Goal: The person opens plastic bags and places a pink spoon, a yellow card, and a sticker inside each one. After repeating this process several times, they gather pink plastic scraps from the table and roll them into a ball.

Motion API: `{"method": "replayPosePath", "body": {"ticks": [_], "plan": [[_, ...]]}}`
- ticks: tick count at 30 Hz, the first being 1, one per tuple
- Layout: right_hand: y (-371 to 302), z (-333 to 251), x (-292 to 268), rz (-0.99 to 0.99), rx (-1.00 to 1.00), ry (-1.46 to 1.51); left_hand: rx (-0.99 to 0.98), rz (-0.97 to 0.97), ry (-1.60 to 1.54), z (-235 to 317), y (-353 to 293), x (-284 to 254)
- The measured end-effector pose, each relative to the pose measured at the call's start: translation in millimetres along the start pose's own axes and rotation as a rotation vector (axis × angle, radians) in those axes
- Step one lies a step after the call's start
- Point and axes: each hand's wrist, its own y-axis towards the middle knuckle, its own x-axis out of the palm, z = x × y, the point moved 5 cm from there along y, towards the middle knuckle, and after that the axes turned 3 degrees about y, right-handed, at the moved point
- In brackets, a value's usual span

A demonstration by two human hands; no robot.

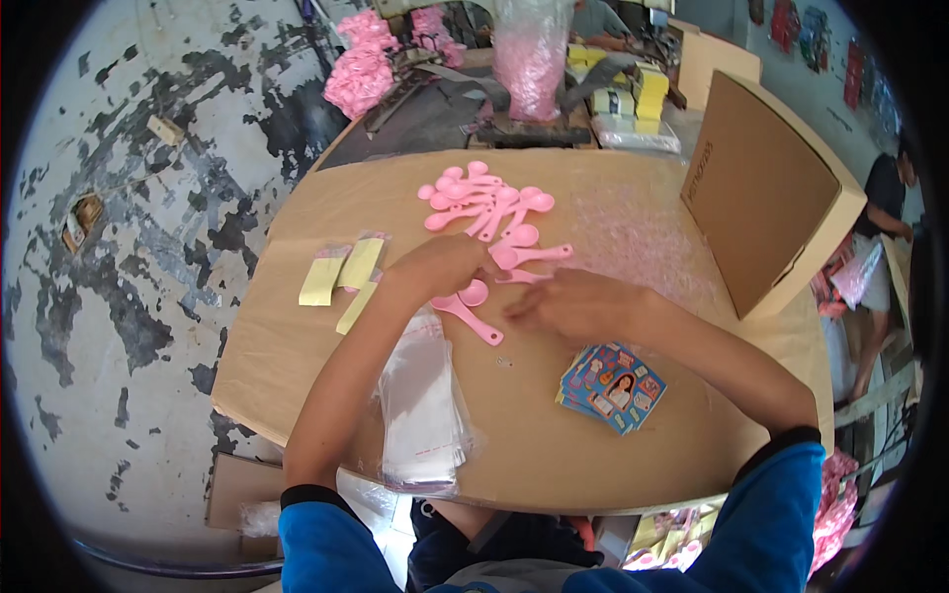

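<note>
My left hand (450, 265) is curled at the near edge of a heap of pink measuring spoons (484, 205), its fingertips closed on a pink measuring spoon that they partly cover. My right hand (583, 301) is just to the right, fingers pointing left and smeared by motion; a spoon handle (524, 277) shows beside them. Below the left hand lies another pink spoon (479, 321), handle toward me. Nearer to me is a stack of clear plastic bags (420, 405). Blue printed cards (613, 385) sit in a small pile under my right forearm.
Small yellow packets (321, 280) lie at the left. An upright cardboard box (771, 188) stands at the right, with crumpled clear plastic (633, 237) beside it. Behind the brown-covered table (534, 455) are a wrapped pink bundle (531, 74) and yellow stacks (647, 94). Other people work farther off.
</note>
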Motion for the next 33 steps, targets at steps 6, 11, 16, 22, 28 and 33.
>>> {"method": "replayPosePath", "body": {"ticks": [6, 11, 16, 22, 28, 33], "plan": [[-82.7, 21.9, -9.8, 0.011, 0.135, 0.048, -0.096, -0.087, -0.026, 3.6, -4.5, -3.4], [-113.7, 28.3, -18.0, 0.249, 0.197, 0.031, -0.059, -0.060, -0.082, 3.8, -4.9, -5.7], [-118.2, 26.8, -7.7, 0.205, -0.007, 0.195, -0.029, -0.120, -0.094, -1.1, 4.5, 0.0], [-151.4, 17.5, -30.5, 0.419, 0.213, 0.254, 0.035, -0.010, -0.139, -3.5, -0.4, -1.9], [-147.4, 1.4, 2.3, 0.291, 0.175, 0.127, 0.054, 0.032, -0.179, 3.8, -7.8, -5.0], [-143.6, 3.7, -8.6, 0.496, 0.317, 0.065, 0.085, 0.085, -0.099, 9.4, -7.7, -3.2]]}}
